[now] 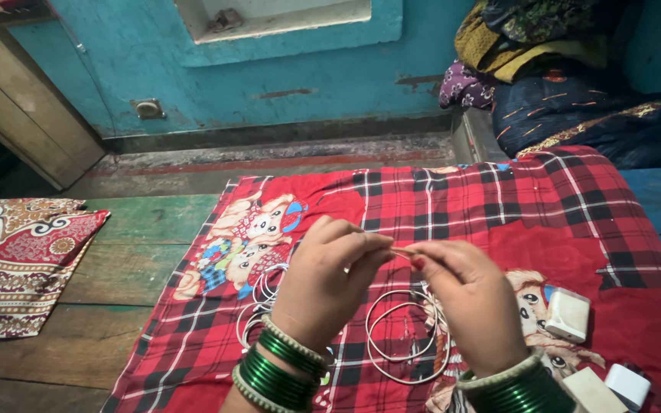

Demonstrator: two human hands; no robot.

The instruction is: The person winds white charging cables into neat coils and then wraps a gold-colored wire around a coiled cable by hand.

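At the centre of the frame the left hand [329,274] and right hand [470,300] meet fingertip to fingertip, each grip pressed together on a thin pale strand [402,252] that spans the small gap between them; it is too fine and blurred to tell what it is made of. Both hands show their backs to the camera, knuckles up, so the palms and most fingertips are hidden. The wrists rise from the bottom edge, each ringed with green bangles [278,375] that are partly cut off there. Just below the hands, white wire hoops [401,336] lie on a red checked cloth [499,206] with cartoon bears, some hoops partly covered by the left hand. At lower right, small white boxes [568,313] rest on the cloth, one clipped by the frame edge. The cloth covers a green wooden bench [131,268]; a patterned red fabric [17,252] lies at the left, and heaped dark textiles [568,69] fill the upper right.
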